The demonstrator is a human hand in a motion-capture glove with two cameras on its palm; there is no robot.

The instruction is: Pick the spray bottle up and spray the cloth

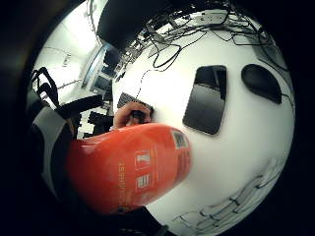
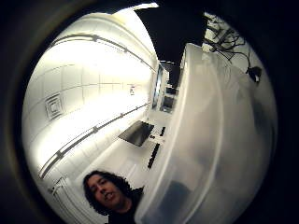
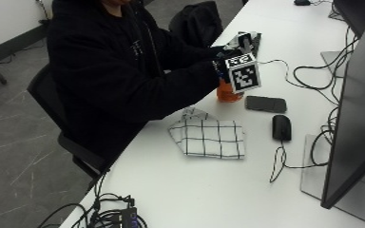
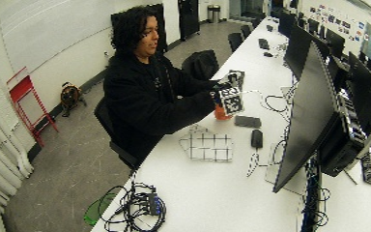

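The black-gloved right hand [image 3: 224, 61] is mostly hidden behind its marker; whether its fingers clasp anything cannot be told. Directly beneath it stands the orange plastic spray bottle [image 3: 228, 91] on the white table [image 3: 188, 190], label writing unreadable. Nearer than the hand lies the white black-checked cloth [image 3: 209, 137]. Beyond the bottle: a black phone [image 3: 265, 104] and black mouse [image 3: 281, 127].

A white table [image 3: 201, 190] carries a checked cloth [image 3: 209, 137], a phone [image 3: 265, 103], a mouse [image 3: 281, 127], a monitor [image 3: 356, 114] and a cable bundle [image 3: 110, 216] near its edge.
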